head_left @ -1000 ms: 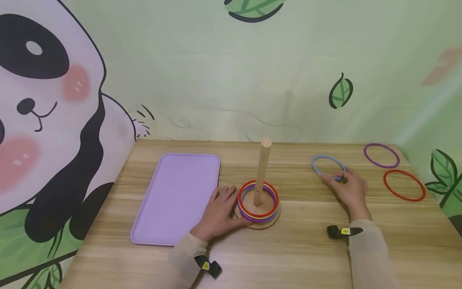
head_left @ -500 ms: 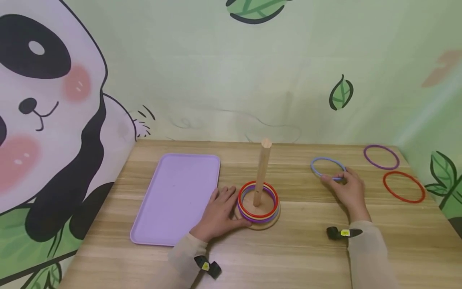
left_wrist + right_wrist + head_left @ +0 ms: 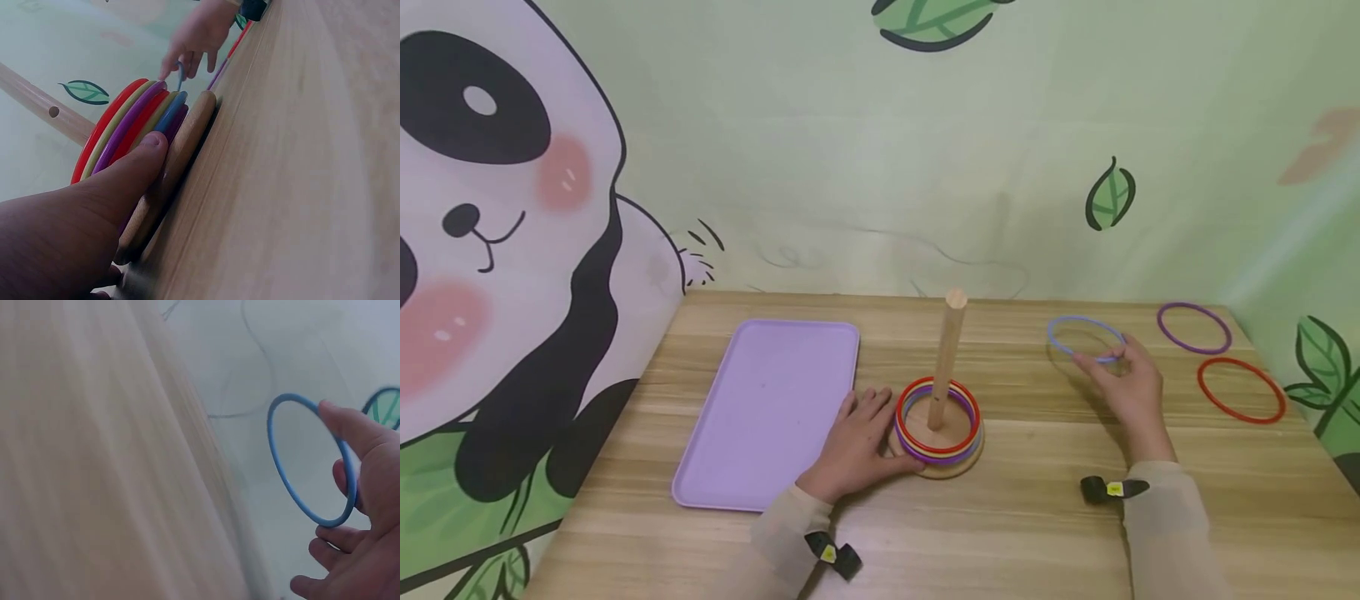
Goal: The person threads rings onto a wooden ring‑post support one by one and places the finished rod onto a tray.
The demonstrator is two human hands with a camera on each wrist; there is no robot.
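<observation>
A wooden ring stand, with an upright peg on a round base, stands mid-table. Several coloured rings are stacked around its peg, a red one on top. My left hand holds the stand from its left side, thumb against the lower rings and base at the front. To the right, my right hand pinches a light blue ring at its near edge between thumb and fingers. In the head view this ring is raised a little over the table, with its shadow below it.
A purple ring and a red ring lie at the table's right. A flat lilac tray lies left of the stand, beside my left hand. Behind the table rises a pale green wall with painted leaves and a panda.
My right hand has lifted the light blue ring slightly from the table, shifting a little right and away from me. My left hand stays at the stand.
</observation>
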